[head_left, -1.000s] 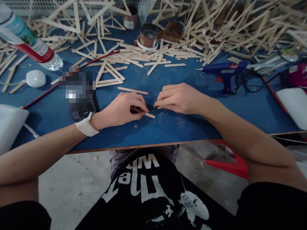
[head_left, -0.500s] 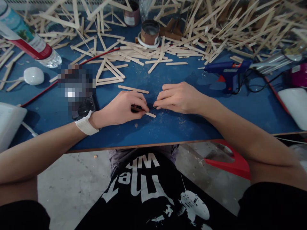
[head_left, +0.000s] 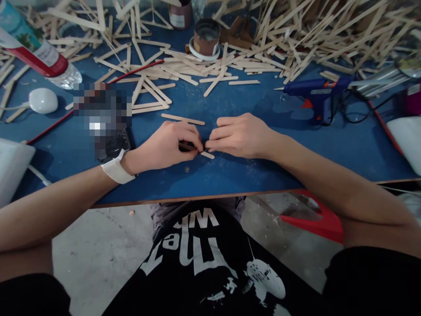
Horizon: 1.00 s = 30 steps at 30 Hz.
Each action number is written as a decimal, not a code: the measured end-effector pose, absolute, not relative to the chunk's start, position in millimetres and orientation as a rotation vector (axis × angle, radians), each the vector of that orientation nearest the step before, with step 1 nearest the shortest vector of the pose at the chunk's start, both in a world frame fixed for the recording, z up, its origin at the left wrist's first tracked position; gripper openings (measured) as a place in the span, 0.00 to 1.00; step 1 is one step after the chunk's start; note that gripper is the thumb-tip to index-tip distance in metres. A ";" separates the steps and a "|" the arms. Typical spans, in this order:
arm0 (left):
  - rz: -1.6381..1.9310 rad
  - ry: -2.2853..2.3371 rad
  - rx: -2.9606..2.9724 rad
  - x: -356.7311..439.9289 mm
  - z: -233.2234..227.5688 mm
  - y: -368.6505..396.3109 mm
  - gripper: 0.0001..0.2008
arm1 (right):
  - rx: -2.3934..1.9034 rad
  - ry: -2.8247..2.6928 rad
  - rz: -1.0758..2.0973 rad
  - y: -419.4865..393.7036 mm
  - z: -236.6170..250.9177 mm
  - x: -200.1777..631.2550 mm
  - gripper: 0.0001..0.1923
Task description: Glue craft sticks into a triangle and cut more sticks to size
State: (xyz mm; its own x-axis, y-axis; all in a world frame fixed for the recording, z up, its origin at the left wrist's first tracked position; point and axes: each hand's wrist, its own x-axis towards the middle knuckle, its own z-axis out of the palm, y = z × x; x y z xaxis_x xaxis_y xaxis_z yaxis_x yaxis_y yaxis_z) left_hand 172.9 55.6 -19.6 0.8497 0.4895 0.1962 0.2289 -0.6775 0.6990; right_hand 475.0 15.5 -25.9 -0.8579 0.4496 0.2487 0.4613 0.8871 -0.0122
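Resting on the blue table, both hands of the person meet over one short wooden stick. The left hand is curled closed, and its thumb and fingers pinch the stick, so most of the stick is hidden under them; only the pale right end shows, lying flat on the table. The right hand is closed too, with the fingertips pressed together right at that free end. Something thin and dark seems to be between these fingertips, but it is too small to tell what it is.

Just behind the left hand, a second loose stick lies flat and apart from the fingers. On the left wrist there is a white band. A blue glue gun lies on its side to the right of the right hand, well apart from it, with a black cable beside it. At the far side of the table a big heap of sticks covers the surface, and a round tin stands near the middle of it. A plastic bottle lies tilted at the far left.
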 end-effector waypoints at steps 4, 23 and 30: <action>0.471 0.512 2.328 173.1 -18.6 56.2 0.10 | -0.694 -2.812 -0.006 17.0 -20.7 475.0 0.21; 0.484 0.483 2.337 173.2 -22.3 56.5 0.12 | -0.753 -2.868 0.150 21.3 -9.3 493.9 0.19; 0.498 0.489 2.323 173.1 -23.9 55.8 0.10 | -0.718 -2.866 0.072 17.3 -11.0 489.6 0.17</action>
